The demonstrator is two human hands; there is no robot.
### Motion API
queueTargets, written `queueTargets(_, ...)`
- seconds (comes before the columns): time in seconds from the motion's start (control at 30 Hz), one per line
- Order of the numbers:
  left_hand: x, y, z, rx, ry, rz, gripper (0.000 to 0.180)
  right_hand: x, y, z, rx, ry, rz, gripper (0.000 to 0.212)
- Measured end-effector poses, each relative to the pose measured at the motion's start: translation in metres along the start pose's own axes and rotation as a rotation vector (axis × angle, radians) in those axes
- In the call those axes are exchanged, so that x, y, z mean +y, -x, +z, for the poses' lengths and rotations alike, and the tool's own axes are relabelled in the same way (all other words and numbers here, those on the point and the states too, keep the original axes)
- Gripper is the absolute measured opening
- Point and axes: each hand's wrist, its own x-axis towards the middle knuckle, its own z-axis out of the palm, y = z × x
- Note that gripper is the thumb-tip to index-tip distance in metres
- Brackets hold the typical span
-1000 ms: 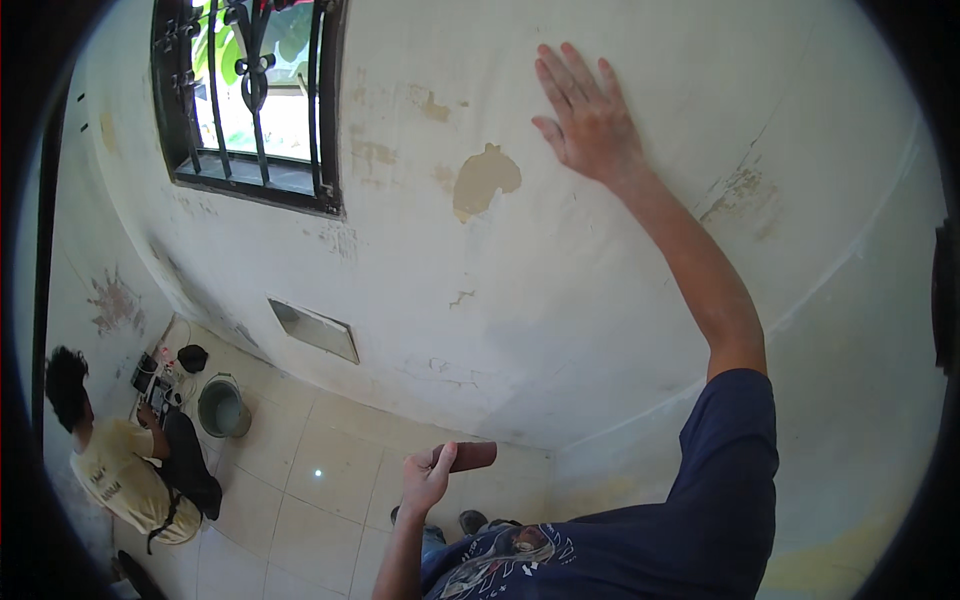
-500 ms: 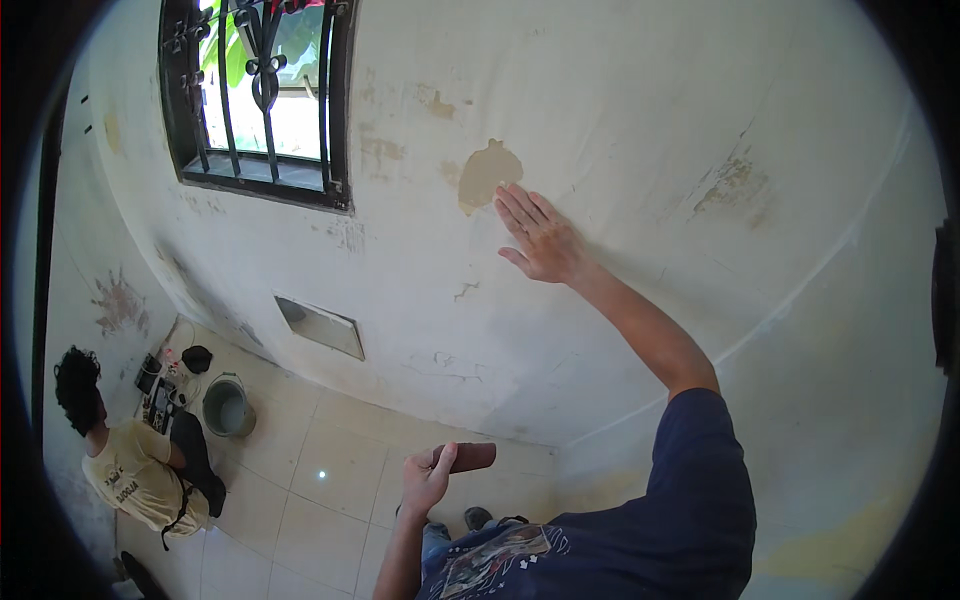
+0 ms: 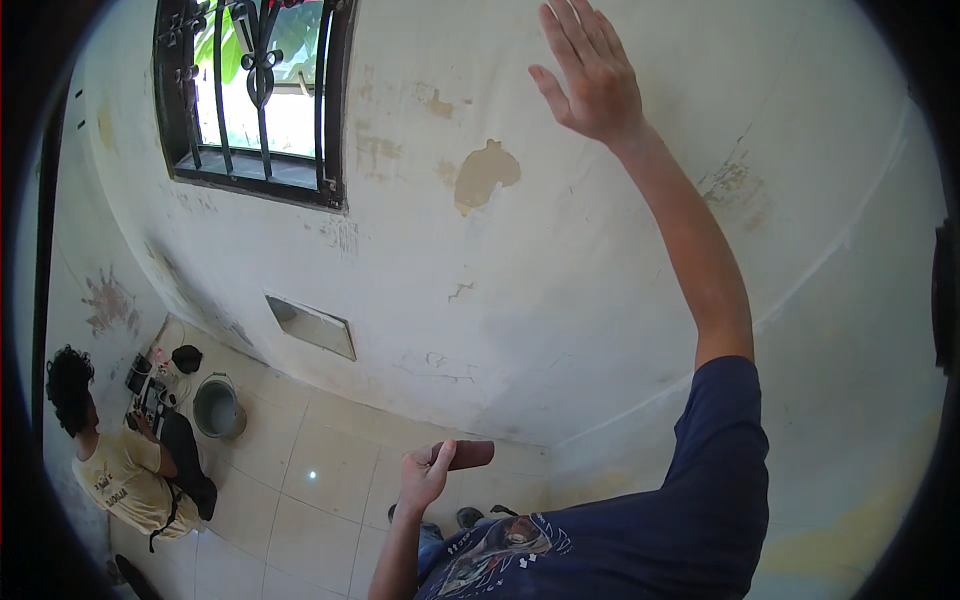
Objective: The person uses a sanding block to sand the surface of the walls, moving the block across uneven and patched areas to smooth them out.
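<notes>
My right hand (image 3: 598, 88) is raised high against the white plastered wall (image 3: 590, 270), fingers stretched out and holding nothing. Whether the palm presses on the wall or hovers just off it, I cannot tell. Down and left of that hand, a beige bare patch (image 3: 484, 176) shows where paint has come off. In front of my body, my left hand (image 3: 424, 480) is closed round a folded piece of dark reddish-brown sandpaper (image 3: 470, 455). The sandpaper sticks out to the right, apart from the wall.
A window with black metal bars (image 3: 262, 110) is at upper left. Below it is a small rectangular wall opening (image 3: 312, 328). On the tiled floor (image 3: 325, 440) stands a grey bucket (image 3: 219, 407). Beside it a person in a yellow shirt (image 3: 130, 470) sits among cables and small gear.
My right hand has moved up and to the right along the wall, away from the bare patch. My left hand still holds the sandpaper in about the same place.
</notes>
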Motion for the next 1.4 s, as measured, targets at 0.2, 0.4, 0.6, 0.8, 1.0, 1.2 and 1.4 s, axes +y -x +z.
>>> queueTargets(0.2,-0.003,-0.013,-0.001,-0.018,-0.011,-0.005,0.033,-0.003,-0.003,0.029,-0.178,0.165,-0.012,0.067)
queueTargets(0.4,0.012,-0.03,-0.006,-0.065,0.003,0.013,0.033,-0.055,0.038,0.059,-0.268,0.198,-0.028,0.068)
queueTargets(0.6,0.015,-0.027,-0.009,-0.075,-0.026,0.036,0.034,-0.107,0.089,0.059,-0.404,-0.075,-0.031,0.077)
queueTargets(0.8,0.003,-0.009,-0.023,-0.041,-0.018,0.026,0.034,-0.1,0.084,0.05,-0.456,-0.158,-0.14,0.075)
queueTargets(1.0,-0.006,-0.007,-0.026,-0.033,-0.024,0.019,0.033,-0.046,0.027,0.023,-0.274,-0.134,-0.21,0.068)
queueTargets(1.2,0.006,-0.002,-0.019,-0.091,-0.098,0.017,0.035,-0.006,-0.023,0.022,-0.142,0.064,-0.187,0.067)
queueTargets(1.4,-0.008,0.006,-0.02,-0.054,0.042,0.003,0.033,-0.037,0.031,0.032,-0.264,-0.028,-0.114,0.074)
